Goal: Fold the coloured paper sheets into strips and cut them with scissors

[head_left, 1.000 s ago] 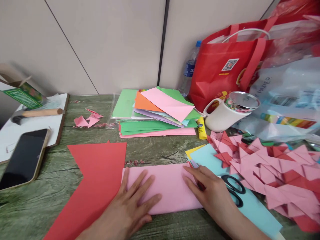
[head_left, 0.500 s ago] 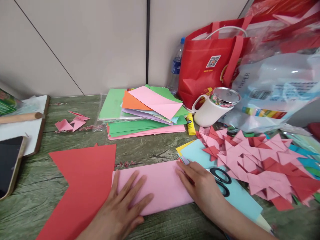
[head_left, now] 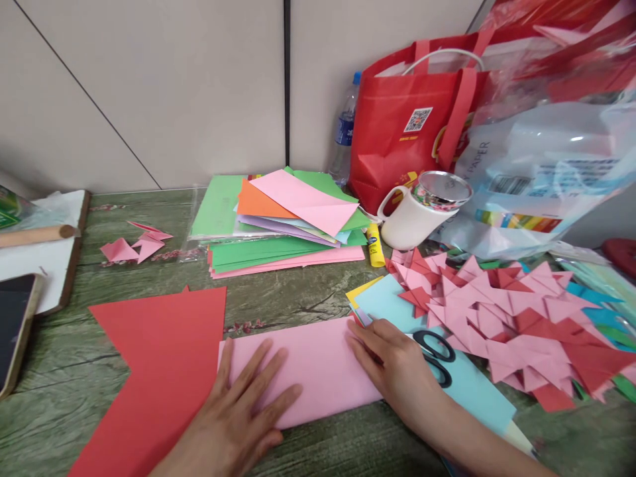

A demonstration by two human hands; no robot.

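A folded pink sheet point(head_left: 318, 361) lies flat on the green wood-grain table point(head_left: 298, 298) in front of me. My left hand point(head_left: 243, 411) rests open on its left part, fingers spread and flat. My right hand point(head_left: 397, 371) presses flat on its right end, fingers stretched out along the paper. A red sheet point(head_left: 159, 358) lies under the pink sheet's left end. Black-handled scissors point(head_left: 437, 358) lie on a light blue sheet point(head_left: 477, 391), touching my right hand.
A stack of coloured paper point(head_left: 283, 225) sits behind, with a yellow glue stick point(head_left: 373, 245) and white mug point(head_left: 417, 212) to its right. Folded pink and red pieces point(head_left: 507, 318) pile up at right. Red bag point(head_left: 412, 126), plastic bags, water bottle point(head_left: 345, 132) stand at back; phone point(head_left: 12, 324) and clipboard point(head_left: 54, 258) at left.
The view has swung to the right, so everything sits further left in the picture. Both hands stay flat on the pink sheet in the same places.
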